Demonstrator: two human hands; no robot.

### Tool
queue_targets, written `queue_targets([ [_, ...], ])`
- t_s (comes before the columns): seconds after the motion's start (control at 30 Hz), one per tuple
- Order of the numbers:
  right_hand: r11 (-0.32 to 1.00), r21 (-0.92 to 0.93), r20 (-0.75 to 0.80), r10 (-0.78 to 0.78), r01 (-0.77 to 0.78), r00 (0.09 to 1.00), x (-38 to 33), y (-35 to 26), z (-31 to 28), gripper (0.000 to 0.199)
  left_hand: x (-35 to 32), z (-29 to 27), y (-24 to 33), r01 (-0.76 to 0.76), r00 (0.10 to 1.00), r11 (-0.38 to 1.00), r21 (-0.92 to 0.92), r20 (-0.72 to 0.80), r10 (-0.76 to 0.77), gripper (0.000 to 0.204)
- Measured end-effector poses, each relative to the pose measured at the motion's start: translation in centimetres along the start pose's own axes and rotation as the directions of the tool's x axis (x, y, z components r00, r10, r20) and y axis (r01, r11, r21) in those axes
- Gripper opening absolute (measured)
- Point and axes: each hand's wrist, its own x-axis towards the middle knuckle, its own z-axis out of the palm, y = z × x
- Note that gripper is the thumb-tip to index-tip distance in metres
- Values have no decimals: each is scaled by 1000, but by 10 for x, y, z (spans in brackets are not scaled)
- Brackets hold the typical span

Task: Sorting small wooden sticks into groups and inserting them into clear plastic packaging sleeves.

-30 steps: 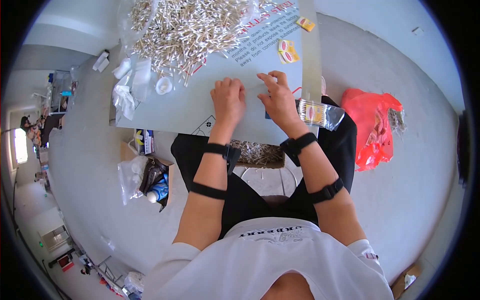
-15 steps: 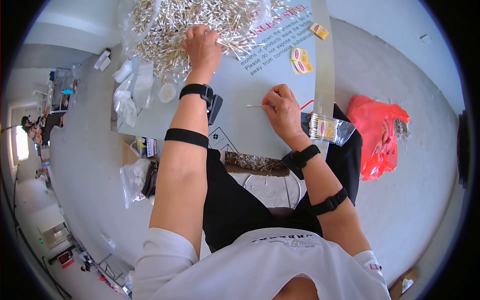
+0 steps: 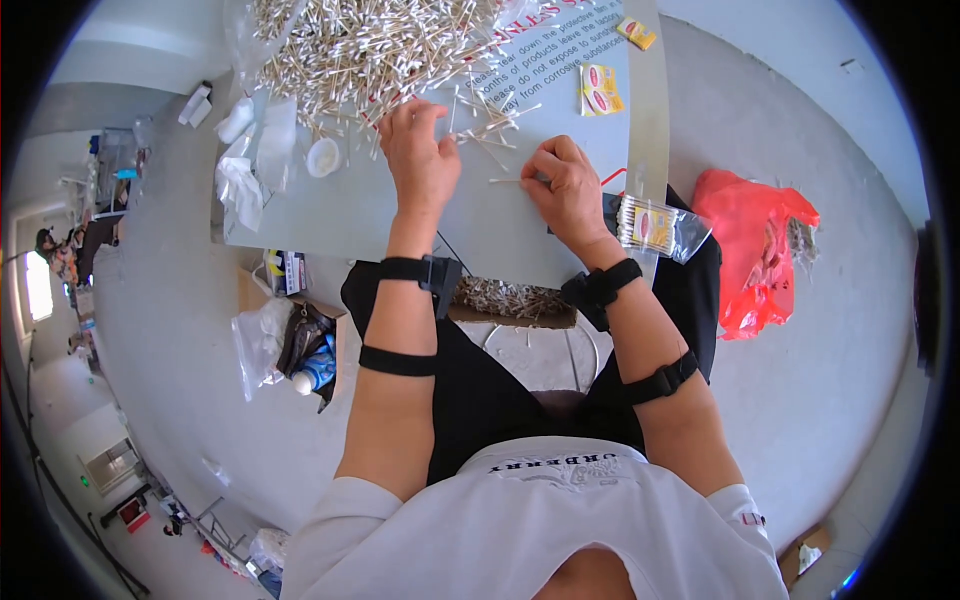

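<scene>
A big heap of cotton swabs (image 3: 370,50) covers the far part of the table (image 3: 330,220). My left hand (image 3: 420,160) is over the heap's near edge, its fingers apart and bent, with no swab visibly held. Just right of it, several loose swabs (image 3: 490,125) lie spread out. My right hand (image 3: 565,190) has its fingers closed in a pinch on a single cotton swab (image 3: 507,181), which sticks out to the left. Beside that wrist, at the table's right edge, lies a clear packet of swabs (image 3: 650,225) with a yellow label.
Yellow label cards (image 3: 600,90) and another small yellow card (image 3: 636,33) lie at the far right. A small white round dish (image 3: 323,157) and crumpled clear plastic bags (image 3: 240,185) are at the left. A box of swabs (image 3: 515,300) sits below the near edge; a red bag (image 3: 750,250) stands right.
My left hand has drawn back from the heap toward me, and swabs now lie spread at the heap's near right edge. My right hand still pinches its swab.
</scene>
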Motion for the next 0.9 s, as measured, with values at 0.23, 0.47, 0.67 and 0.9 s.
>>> queue_targets([
  [0.23,946,212,-174,284,-246,943,17,-5,-20,15,-28,1,22,-11,992,998,-63,121,19,25],
  [0.47,823,-475,-133,283,-312,950,70,20,-32,24,-37,-1,26,56,993,994,-92,108,-46,15],
  [0.67,825,-524,-8,245,-212,970,70,23,-22,17,-44,0,27,101,993,985,-139,80,-90,15],
  [0.9,931,-330,-89,135,-157,987,16,20,-23,12,-46,8,34,178,983,982,-57,64,-175,16],
])
